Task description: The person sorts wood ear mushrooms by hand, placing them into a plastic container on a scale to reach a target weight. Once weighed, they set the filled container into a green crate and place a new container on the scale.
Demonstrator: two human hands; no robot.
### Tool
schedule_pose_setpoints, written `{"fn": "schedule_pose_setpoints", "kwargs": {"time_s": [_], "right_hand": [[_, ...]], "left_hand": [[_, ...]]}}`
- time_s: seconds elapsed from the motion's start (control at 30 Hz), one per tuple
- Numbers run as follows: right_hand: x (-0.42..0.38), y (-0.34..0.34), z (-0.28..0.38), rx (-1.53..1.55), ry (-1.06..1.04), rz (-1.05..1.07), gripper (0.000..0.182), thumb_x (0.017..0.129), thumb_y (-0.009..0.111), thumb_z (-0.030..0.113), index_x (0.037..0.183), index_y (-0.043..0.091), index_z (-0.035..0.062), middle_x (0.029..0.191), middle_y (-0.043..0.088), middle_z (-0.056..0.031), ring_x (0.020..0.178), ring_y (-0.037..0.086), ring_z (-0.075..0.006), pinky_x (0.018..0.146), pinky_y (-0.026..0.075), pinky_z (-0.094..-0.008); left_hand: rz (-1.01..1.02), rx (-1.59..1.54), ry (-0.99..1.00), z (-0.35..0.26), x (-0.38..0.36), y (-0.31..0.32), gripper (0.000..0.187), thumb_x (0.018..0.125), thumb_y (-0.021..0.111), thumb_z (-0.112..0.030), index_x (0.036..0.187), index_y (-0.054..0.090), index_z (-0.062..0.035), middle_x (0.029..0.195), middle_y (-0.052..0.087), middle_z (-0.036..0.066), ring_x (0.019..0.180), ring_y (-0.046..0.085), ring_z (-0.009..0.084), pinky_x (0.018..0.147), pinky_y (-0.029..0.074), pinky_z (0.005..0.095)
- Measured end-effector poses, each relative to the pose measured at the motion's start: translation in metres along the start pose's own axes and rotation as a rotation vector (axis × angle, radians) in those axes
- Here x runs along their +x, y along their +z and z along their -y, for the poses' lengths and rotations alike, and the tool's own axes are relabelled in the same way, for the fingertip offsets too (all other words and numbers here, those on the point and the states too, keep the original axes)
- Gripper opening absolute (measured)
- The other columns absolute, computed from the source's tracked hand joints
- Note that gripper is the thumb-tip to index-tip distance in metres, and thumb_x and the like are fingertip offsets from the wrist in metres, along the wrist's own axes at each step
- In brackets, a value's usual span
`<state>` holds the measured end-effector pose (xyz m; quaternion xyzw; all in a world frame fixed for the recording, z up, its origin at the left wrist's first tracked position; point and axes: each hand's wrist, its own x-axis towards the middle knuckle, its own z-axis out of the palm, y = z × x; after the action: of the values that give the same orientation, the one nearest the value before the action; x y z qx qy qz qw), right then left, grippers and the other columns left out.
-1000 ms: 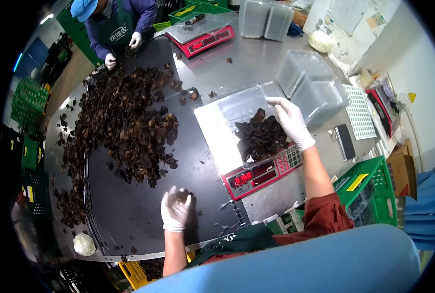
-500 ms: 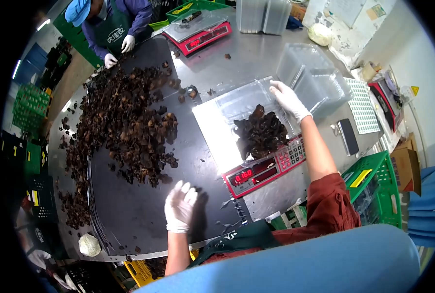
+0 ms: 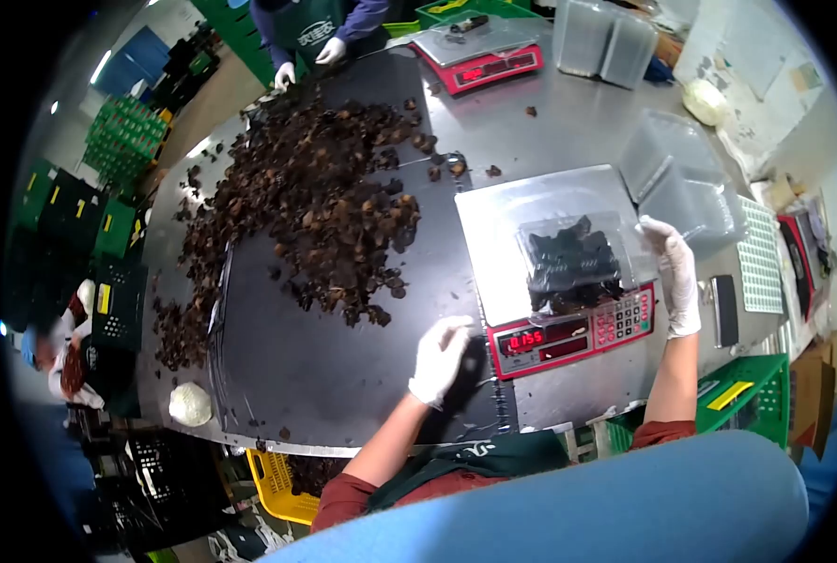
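Dark wood ear mushrooms (image 3: 583,251) lie in a clear plastic box (image 3: 537,298) on the silver pan of a red digital scale (image 3: 573,340). A see-through lid covers most of them, and the red display reads 0.155. My right hand (image 3: 674,281), in a white glove, is open at the right side of the scale, its fingers slightly bent near the pan edge. To the left of the scale, my gloved left hand (image 3: 440,361) hovers over the black mat (image 3: 343,394), open and holding nothing.
A big heap of wood ear mushrooms (image 3: 334,197) spreads over the mat. Clear plastic boxes (image 3: 686,188) stand beyond my right hand, near a label sheet (image 3: 759,253) and a black phone-like object (image 3: 724,311). Across the table, another person (image 3: 320,38) works near a second scale (image 3: 479,70).
The clear lid now lies over the mushrooms in the box. My right hand has come down from the far pan corner to the scale's right side. The reading went from 0.160 to 0.155.
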<state>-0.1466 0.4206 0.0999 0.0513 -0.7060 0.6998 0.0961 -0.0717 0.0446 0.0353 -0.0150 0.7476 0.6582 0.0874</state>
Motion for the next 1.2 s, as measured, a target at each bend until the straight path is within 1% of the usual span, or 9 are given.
{"fn": "schedule_pose_setpoints", "kwargs": {"time_s": [0.13, 0.33, 0.43, 0.57, 0.63, 0.73, 0.9, 1.1, 1.2], "right_hand": [[0.01, 0.021, 0.013, -0.011, -0.052, -0.041, 0.061, 0.095, 0.049, 0.051, 0.125, 0.057, -0.0019, 0.121, 0.061, -0.01, 0.11, 0.056, -0.0183, 0.099, 0.04, -0.033], [0.029, 0.029, 0.009, -0.037, -0.086, -0.07, 0.05, 0.099, 0.047, 0.044, 0.124, 0.059, 0.002, 0.118, 0.062, -0.0074, 0.108, 0.057, -0.0162, 0.095, 0.043, -0.0321], [0.031, 0.026, 0.009, -0.076, -0.07, -0.044, 0.05, 0.098, 0.048, 0.044, 0.123, 0.059, 0.0028, 0.117, 0.062, -0.0065, 0.107, 0.057, -0.0155, 0.094, 0.043, -0.0315], [0.031, 0.018, 0.007, -0.096, -0.078, -0.024, 0.047, 0.098, 0.049, 0.042, 0.122, 0.061, 0.0029, 0.114, 0.064, -0.0054, 0.104, 0.057, -0.0144, 0.092, 0.043, -0.0306], [0.032, 0.022, 0.009, -0.105, -0.07, -0.04, 0.044, 0.098, 0.051, 0.038, 0.12, 0.062, 0.0019, 0.111, 0.065, -0.005, 0.101, 0.058, -0.0141, 0.09, 0.044, -0.0301], [0.037, 0.023, 0.008, -0.111, -0.076, -0.041, 0.04, 0.098, 0.053, 0.034, 0.119, 0.062, 0.0019, 0.111, 0.065, -0.0049, 0.099, 0.058, -0.014, 0.089, 0.045, -0.0293], [0.038, 0.024, 0.008, -0.105, -0.047, -0.063, 0.046, 0.099, 0.05, 0.04, 0.12, 0.061, 0.0004, 0.103, 0.065, -0.0056, 0.094, 0.058, -0.0132, 0.089, 0.045, -0.0293], [0.035, 0.025, 0.008, -0.098, -0.066, -0.05, 0.046, 0.099, 0.048, 0.039, 0.12, 0.061, 0.0003, 0.102, 0.065, -0.0056, 0.094, 0.058, -0.013, 0.089, 0.044, -0.029], [0.032, 0.028, 0.01, -0.083, -0.068, -0.057, 0.046, 0.1, 0.047, 0.039, 0.12, 0.06, -0.0004, 0.106, 0.065, -0.0068, 0.097, 0.058, -0.0139, 0.089, 0.044, -0.0299]], "left_hand": [[-0.35, 0.885, 0.393, 0.035, 0.036, -0.056, 0.02, 0.083, 0.063, -0.018, 0.1, 0.065, -0.0088, 0.097, 0.062, 0.011, 0.091, 0.055, 0.0309, 0.082, 0.045, 0.0421], [-0.445, 1.335, 0.098, 0.071, 0.07, -0.093, 0.035, 0.081, 0.066, -0.044, 0.105, 0.064, -0.0181, 0.11, 0.06, 0.002, 0.103, 0.051, 0.0253, 0.089, 0.038, 0.0426], [-0.34, 1.394, 0.055, 0.07, 0.073, -0.092, 0.031, 0.081, 0.066, -0.043, 0.1, 0.063, -0.0187, 0.107, 0.061, 0.001, 0.102, 0.052, 0.0241, 0.09, 0.036, 0.0427], [-0.526, 1.311, 0.409, 0.06, 0.077, -0.092, 0.028, 0.077, 0.072, -0.032, 0.096, 0.06, -0.0149, 0.105, 0.062, 0.002, 0.101, 0.054, 0.0231, 0.092, 0.034, 0.0427], [-0.434, 1.192, 0.531, 0.064, 0.093, -0.1, 0.029, 0.075, 0.073, -0.017, 0.098, 0.058, -0.0097, 0.113, 0.063, 0.008, 0.098, 0.058, 0.0287, 0.085, 0.046, 0.0406], [-0.23, 1.288, 0.406, 0.076, 0.107, -0.104, 0.039, 0.08, 0.065, -0.014, 0.117, 0.057, -0.0112, 0.117, 0.06, 0.012, 0.099, 0.058, 0.0325, 0.084, 0.049, 0.0399], [-0.266, 1.21, 0.335, 0.076, 0.108, -0.105, 0.027, 0.078, 0.063, -0.009, 0.105, 0.061, -0.0117, 0.099, 0.062, 0.011, 0.089, 0.062, 0.0318, 0.075, 0.051, 0.0401], [-0.388, 0.354, 0.364, 0.012, 0.095, -0.046, 0.021, 0.08, 0.061, 0.005, 0.099, 0.065, -0.0043, 0.096, 0.068, 0.009, 0.083, 0.065, 0.0178, 0.077, 0.052, 0.0276], [-0.199, 0.313, 0.587, -0.062, 0.068, 0.014, 0.023, 0.083, 0.059, 0.006, 0.104, 0.064, -0.002, 0.099, 0.067, 0.008, 0.088, 0.064, 0.0167, 0.079, 0.051, 0.0275]]}}
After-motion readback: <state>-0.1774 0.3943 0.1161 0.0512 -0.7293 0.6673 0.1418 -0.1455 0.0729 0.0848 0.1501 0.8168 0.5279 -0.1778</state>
